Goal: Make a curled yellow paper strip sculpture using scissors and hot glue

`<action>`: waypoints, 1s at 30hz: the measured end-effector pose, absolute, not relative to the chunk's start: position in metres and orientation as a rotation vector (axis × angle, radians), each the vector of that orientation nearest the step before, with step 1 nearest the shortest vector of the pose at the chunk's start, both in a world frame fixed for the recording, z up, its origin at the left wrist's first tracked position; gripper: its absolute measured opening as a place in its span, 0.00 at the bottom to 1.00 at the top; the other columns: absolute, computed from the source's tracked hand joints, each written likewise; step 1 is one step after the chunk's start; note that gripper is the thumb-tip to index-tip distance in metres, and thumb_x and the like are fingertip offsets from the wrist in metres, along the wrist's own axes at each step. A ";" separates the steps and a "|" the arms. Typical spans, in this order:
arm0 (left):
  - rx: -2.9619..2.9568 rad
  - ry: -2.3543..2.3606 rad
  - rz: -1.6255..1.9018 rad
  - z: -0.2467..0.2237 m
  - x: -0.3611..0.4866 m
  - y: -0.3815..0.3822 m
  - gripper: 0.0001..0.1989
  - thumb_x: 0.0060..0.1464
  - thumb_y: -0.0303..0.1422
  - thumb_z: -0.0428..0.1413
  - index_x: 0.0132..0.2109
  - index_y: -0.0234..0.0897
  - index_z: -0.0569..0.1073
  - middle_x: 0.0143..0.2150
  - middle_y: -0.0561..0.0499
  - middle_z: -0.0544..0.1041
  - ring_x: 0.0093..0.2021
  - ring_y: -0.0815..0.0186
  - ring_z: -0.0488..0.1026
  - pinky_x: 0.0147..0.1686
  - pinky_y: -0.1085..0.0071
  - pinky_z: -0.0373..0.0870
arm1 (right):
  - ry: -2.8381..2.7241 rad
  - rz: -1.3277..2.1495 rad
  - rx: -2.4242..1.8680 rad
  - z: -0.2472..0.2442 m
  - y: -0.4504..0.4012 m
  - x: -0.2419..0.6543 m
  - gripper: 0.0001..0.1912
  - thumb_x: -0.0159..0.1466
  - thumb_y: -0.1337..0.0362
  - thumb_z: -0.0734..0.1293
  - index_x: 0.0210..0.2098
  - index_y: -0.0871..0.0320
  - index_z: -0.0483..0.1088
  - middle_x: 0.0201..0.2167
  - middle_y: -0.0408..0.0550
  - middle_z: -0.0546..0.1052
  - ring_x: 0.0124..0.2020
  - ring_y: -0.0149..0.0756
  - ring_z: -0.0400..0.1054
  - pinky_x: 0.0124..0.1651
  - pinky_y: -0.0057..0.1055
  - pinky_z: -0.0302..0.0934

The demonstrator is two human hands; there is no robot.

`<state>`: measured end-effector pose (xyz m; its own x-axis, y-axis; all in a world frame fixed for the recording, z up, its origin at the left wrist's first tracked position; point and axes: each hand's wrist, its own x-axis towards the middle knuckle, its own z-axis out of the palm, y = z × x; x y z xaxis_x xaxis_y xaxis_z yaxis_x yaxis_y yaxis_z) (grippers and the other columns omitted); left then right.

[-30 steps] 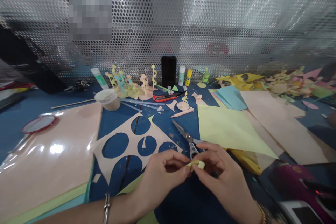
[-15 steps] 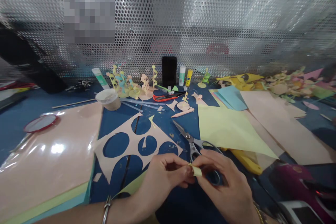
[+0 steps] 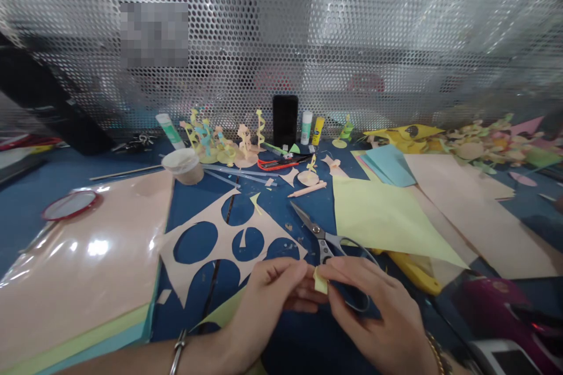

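A small pale yellow paper piece sits between my two hands, low in the middle of the view. My right hand pinches its upper end between thumb and fingers. My left hand has its fingers curled behind and beside the same piece, with the thumb raised along its left side. Grey-handled scissors lie on the blue table just beyond, partly under my right hand. Left of them is a pink sheet with round holes.
Glue sticks, a black phone and curled paper figures stand along the back. A white cup is at left. Yellow paper and a purple tool lie at right.
The left thumb has lifted off the yellow piece, and the piece has shifted slightly left and turned more upright. The view has moved slightly.
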<state>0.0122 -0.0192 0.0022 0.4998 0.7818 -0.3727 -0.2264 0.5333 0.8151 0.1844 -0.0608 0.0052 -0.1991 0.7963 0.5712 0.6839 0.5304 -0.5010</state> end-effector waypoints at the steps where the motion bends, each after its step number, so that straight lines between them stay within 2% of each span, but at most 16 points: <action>1: 0.770 0.816 0.702 0.002 0.012 -0.019 0.15 0.54 0.42 0.60 0.32 0.33 0.80 0.28 0.49 0.81 0.30 0.66 0.79 0.33 0.73 0.76 | -1.966 0.159 -1.200 0.007 -0.061 0.184 0.26 0.59 0.75 0.66 0.54 0.48 0.60 0.40 0.45 0.80 0.42 0.37 0.75 0.46 0.33 0.71; 5: 0.839 0.864 0.717 0.004 0.013 -0.017 0.11 0.48 0.38 0.66 0.32 0.33 0.79 0.28 0.51 0.81 0.31 0.67 0.78 0.34 0.74 0.75 | -2.039 0.133 -1.154 0.009 -0.061 0.185 0.30 0.57 0.77 0.65 0.56 0.50 0.59 0.42 0.46 0.80 0.45 0.37 0.74 0.48 0.33 0.70; 9: 0.938 0.947 0.684 0.008 0.013 -0.015 0.10 0.50 0.36 0.64 0.32 0.32 0.79 0.28 0.49 0.81 0.31 0.67 0.78 0.33 0.76 0.75 | -1.872 0.314 -1.253 0.007 -0.062 0.186 0.23 0.61 0.75 0.63 0.53 0.50 0.62 0.44 0.46 0.78 0.44 0.35 0.74 0.48 0.31 0.70; 13: 0.946 0.972 0.677 0.011 0.013 -0.016 0.10 0.51 0.37 0.63 0.32 0.33 0.79 0.28 0.49 0.81 0.32 0.65 0.79 0.33 0.73 0.76 | -1.625 0.557 -1.365 0.008 -0.059 0.185 0.12 0.65 0.69 0.62 0.48 0.51 0.66 0.38 0.45 0.78 0.35 0.31 0.75 0.36 0.23 0.71; 16: 0.986 0.973 0.681 0.013 0.014 -0.016 0.09 0.50 0.36 0.63 0.32 0.33 0.79 0.28 0.48 0.81 0.32 0.64 0.79 0.33 0.72 0.76 | -1.569 0.820 -1.399 0.012 -0.056 0.184 0.05 0.66 0.63 0.62 0.39 0.54 0.70 0.30 0.43 0.77 0.27 0.29 0.73 0.29 0.21 0.69; 19: 1.048 0.968 0.695 0.015 0.015 -0.017 0.09 0.50 0.35 0.62 0.32 0.33 0.80 0.28 0.48 0.81 0.32 0.64 0.78 0.33 0.72 0.76 | -1.528 0.998 -1.406 0.015 -0.054 0.183 0.09 0.65 0.60 0.62 0.32 0.56 0.71 0.25 0.42 0.75 0.23 0.28 0.70 0.25 0.21 0.66; 22: 1.091 0.964 0.697 0.016 0.015 -0.018 0.08 0.52 0.35 0.61 0.32 0.33 0.80 0.29 0.48 0.81 0.32 0.64 0.78 0.34 0.72 0.75 | -1.493 1.063 -1.404 0.015 -0.054 0.183 0.11 0.64 0.58 0.63 0.30 0.57 0.71 0.24 0.42 0.73 0.21 0.27 0.67 0.24 0.22 0.63; 27: 1.112 0.960 0.736 0.013 0.014 -0.020 0.07 0.53 0.35 0.61 0.33 0.35 0.80 0.30 0.49 0.81 0.32 0.66 0.78 0.34 0.74 0.75 | -1.458 1.112 -1.427 0.011 -0.054 0.182 0.10 0.62 0.58 0.65 0.30 0.57 0.72 0.27 0.45 0.74 0.26 0.31 0.70 0.26 0.25 0.63; 30: 1.071 0.952 0.737 0.009 0.013 -0.020 0.08 0.52 0.35 0.62 0.38 0.36 0.79 0.30 0.50 0.82 0.32 0.66 0.78 0.34 0.74 0.76 | -1.470 1.105 -1.416 0.009 -0.054 0.182 0.10 0.62 0.59 0.65 0.29 0.57 0.73 0.28 0.46 0.74 0.28 0.33 0.71 0.27 0.26 0.63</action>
